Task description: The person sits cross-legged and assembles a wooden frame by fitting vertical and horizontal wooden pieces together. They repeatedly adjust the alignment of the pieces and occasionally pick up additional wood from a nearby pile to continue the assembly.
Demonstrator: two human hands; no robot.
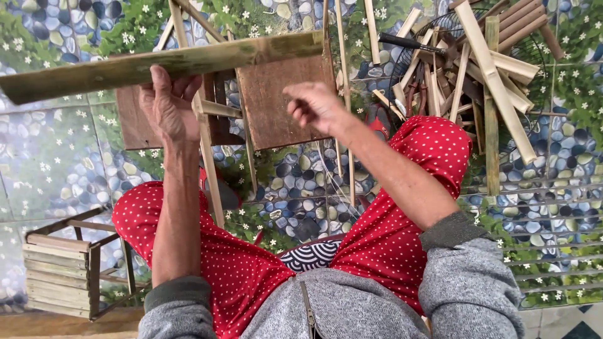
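**Bamboo slat held up over the work stool**

Left hand (168,107) was closed around a long green bamboo slat (157,64), held level above the knees; right hand (317,105) was loosely curled, fingers bent, holding nothing that could be made out; a brown wooden stool (282,103) stood below with thin sticks (344,94) leaning across it; judged mid-work: slat unsplit, a pile of cut bamboo pieces (496,75) already lying to the right; floor (56,157) was pebble-and-flower patterned tile; a slatted wooden crate (59,273) sat lower left.
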